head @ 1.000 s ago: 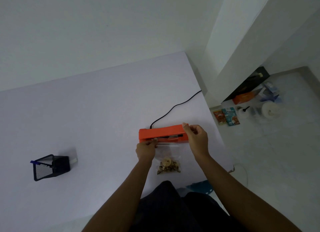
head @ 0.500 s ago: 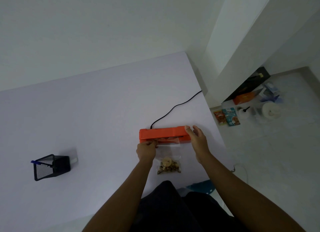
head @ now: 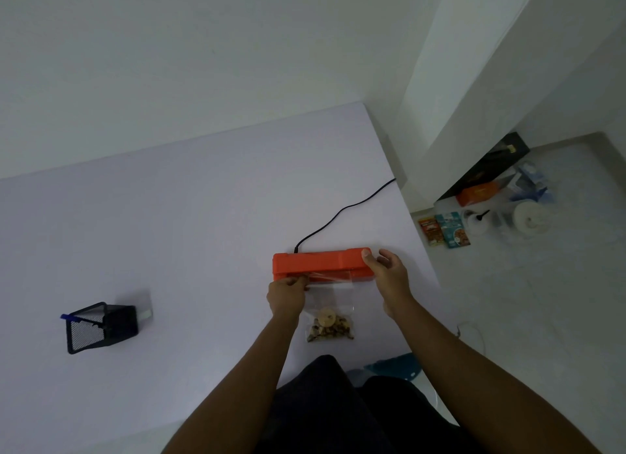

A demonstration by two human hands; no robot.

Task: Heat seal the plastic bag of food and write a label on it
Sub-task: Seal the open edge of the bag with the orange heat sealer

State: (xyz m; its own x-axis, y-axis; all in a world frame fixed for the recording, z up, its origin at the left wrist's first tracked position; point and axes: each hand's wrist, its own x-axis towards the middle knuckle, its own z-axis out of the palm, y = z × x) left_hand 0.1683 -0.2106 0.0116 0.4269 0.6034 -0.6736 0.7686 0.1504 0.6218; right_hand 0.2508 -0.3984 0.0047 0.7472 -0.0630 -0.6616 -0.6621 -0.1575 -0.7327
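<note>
An orange heat sealer (head: pixel 318 262) lies across the white table (head: pixel 169 233), its lid down. A clear plastic bag (head: pixel 330 313) holding brown food pieces lies in front of it, its open top edge tucked under the sealer's lid. My left hand (head: pixel 286 296) pinches the bag's top left corner at the sealer's front edge. My right hand (head: pixel 389 277) rests at the sealer's right end, thumb on the lid, fingers spread. A blue pen (head: pixel 69 317) sticks out of a black mesh holder (head: pixel 101 326) at the left.
The sealer's black cord (head: pixel 342 213) runs back right off the table. On the floor at the right lie food packets (head: pixel 443 230), a tape roll (head: pixel 526 218), an orange box (head: pixel 477 194) and a black box (head: pixel 487 169). My dark-clothed lap is below the table edge.
The sealer's lid has come down onto the bag's top. My right hand let go of the lid's end and opened, thumb still on it. My left hand stayed on the bag's corner.
</note>
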